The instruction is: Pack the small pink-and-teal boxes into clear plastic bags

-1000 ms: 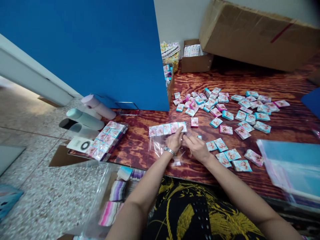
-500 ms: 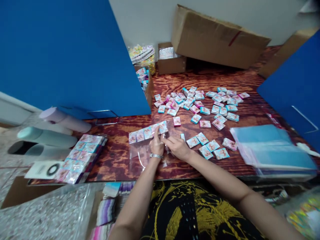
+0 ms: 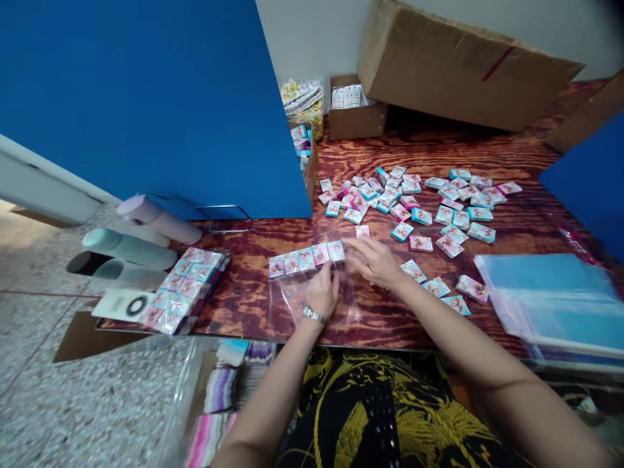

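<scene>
A clear plastic bag (image 3: 312,296) lies flat, a row of small packets (image 3: 307,258) at its top.

Your left hand (image 3: 322,294) lies flat on a clear plastic bag (image 3: 312,296) near the front edge of the wooden table (image 3: 439,146), fingers spread. A row of small packets (image 3: 306,259) sits in the bag's far end, just beyond your fingertips. Your right hand (image 3: 375,260) is open, palm down, fingers stretched toward one loose packet (image 3: 362,231) just past the row. More loose packets (image 3: 419,201) are scattered across the middle of the table. A stack of clear bags (image 3: 556,299) lies by the right edge, a filled bag of packets (image 3: 188,286) at the left edge, and a cardboard box (image 3: 463,62) along the back edge.
</scene>
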